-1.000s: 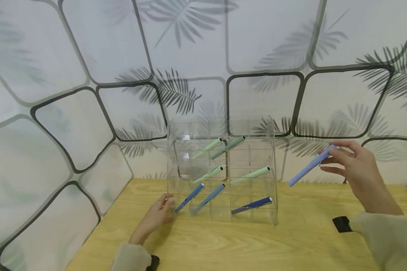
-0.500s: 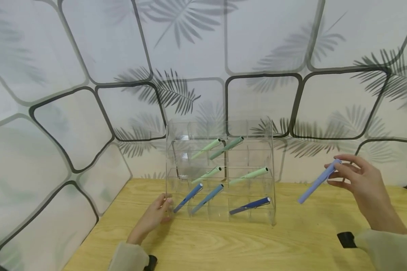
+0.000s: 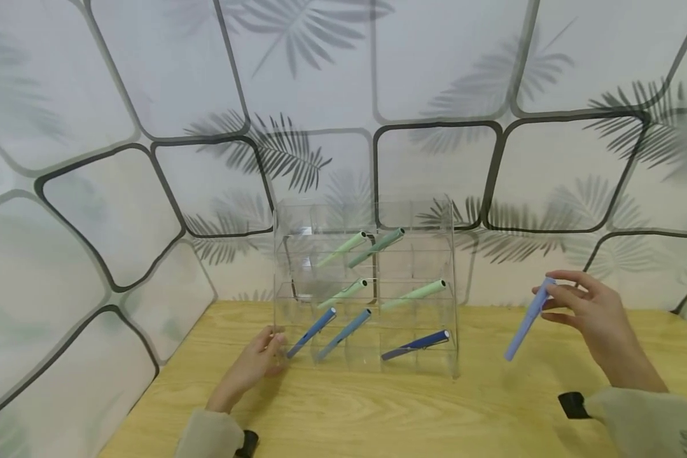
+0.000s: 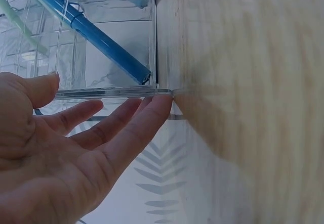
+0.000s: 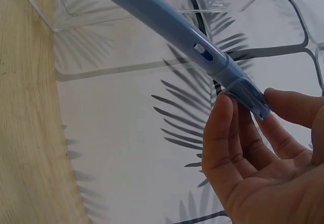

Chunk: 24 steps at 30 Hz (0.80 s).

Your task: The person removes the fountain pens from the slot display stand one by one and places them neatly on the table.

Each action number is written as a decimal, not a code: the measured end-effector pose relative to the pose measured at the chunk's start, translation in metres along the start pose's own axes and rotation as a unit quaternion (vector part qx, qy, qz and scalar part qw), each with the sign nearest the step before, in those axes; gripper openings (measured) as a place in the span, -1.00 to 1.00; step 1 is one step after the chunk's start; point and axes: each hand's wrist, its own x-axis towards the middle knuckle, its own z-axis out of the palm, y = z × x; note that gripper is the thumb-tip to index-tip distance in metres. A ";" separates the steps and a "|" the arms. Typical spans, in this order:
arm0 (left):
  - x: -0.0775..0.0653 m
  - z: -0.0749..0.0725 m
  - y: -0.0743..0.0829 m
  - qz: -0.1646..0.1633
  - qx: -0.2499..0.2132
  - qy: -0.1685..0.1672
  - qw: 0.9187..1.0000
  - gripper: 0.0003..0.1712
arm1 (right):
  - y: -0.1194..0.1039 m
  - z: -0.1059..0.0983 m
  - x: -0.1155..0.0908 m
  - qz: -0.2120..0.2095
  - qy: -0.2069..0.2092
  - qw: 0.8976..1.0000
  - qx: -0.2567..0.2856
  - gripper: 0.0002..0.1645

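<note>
In the head view, a clear acrylic pen rack (image 3: 360, 369) stands on the wooden table, with several pens slanting in its compartments. My left hand (image 3: 254, 362) touches the rack's lower left side. The left wrist view shows that hand's fingers (image 4: 136, 128) fairly straight along the outer side panel, near a blue pen (image 4: 109, 47) inside. To the right of the rack, apart from it, my right hand (image 3: 586, 318) pinches a light periwinkle pen (image 3: 528, 324) by its clip end. In the right wrist view, thumb and fingers (image 5: 220, 133) close on the clip of that pen (image 5: 177, 27).
Light green pens (image 3: 415, 294) and a dark green pen (image 3: 378, 248) lie in the upper and middle tiers. Along the bottom tier are blue pens (image 3: 312, 334) and a navy pen (image 3: 416, 345). A leaf-patterned curtain (image 3: 435, 172) hangs close behind the wooden table (image 3: 349, 420).
My right hand has moved down with the periwinkle pen, which now tilts more steeply. The left hand stays at the rack's side. The head view has shifted slightly.
</note>
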 end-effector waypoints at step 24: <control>0.001 -0.003 0.001 -0.002 -0.016 -0.016 1.000 -0.52 | 0.022 -0.003 0.008 0.052 -0.044 0.974 -0.216 -0.63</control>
